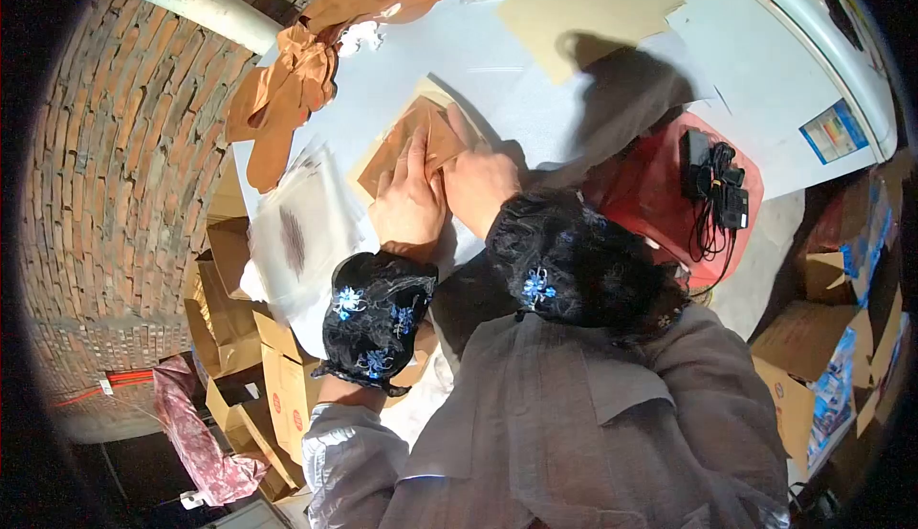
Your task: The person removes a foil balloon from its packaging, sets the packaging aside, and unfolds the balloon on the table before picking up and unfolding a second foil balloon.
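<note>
A folded piece of thin, shiny brown fabric, like a stocking (404, 139), lies on a cream card (371, 167) on the white tabletop. My left hand (411, 206) rests on the fabric, its fingers stretched out flat across it. Close against it, my right hand (481, 183) has one finger extended along the card's right edge. Its other fingers are bent in at the fabric and partly hidden. More brown stockings (295, 84) are heaped at the far left edge of the table. Black sleeve covers with blue flowers are on both forearms.
Clear plastic sleeves (311, 228) are stacked left of my hands. Cream cards (588, 3) lie at the far side. To the right, black power adapters with cables (717, 180) rest on a red plastic surface (650, 185). Cardboard boxes (287, 385) stand below left, beside a brick wall (115, 165).
</note>
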The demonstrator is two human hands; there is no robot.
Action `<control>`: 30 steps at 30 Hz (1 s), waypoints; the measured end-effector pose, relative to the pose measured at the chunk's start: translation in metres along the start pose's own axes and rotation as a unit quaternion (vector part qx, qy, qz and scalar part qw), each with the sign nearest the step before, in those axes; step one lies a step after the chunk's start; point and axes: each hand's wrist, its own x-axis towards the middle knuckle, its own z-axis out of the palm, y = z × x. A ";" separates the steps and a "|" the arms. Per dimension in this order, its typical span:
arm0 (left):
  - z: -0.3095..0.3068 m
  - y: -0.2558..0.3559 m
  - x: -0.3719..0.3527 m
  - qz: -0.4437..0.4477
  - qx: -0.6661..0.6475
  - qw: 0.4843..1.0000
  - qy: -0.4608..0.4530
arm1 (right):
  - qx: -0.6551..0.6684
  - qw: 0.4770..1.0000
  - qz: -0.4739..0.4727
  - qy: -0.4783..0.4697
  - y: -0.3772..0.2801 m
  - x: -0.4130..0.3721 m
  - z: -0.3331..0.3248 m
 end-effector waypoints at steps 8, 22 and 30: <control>0.001 0.001 0.000 -0.002 0.010 1.000 -0.019 | 0.038 0.995 0.056 0.070 -0.006 0.012 0.025; 0.002 0.001 -0.001 -0.001 0.012 1.000 -0.013 | 0.005 1.000 0.011 -0.022 -0.006 0.007 0.004; 0.001 0.002 0.000 -0.006 0.010 1.000 -0.019 | 0.017 0.999 -0.024 0.032 0.001 0.003 0.005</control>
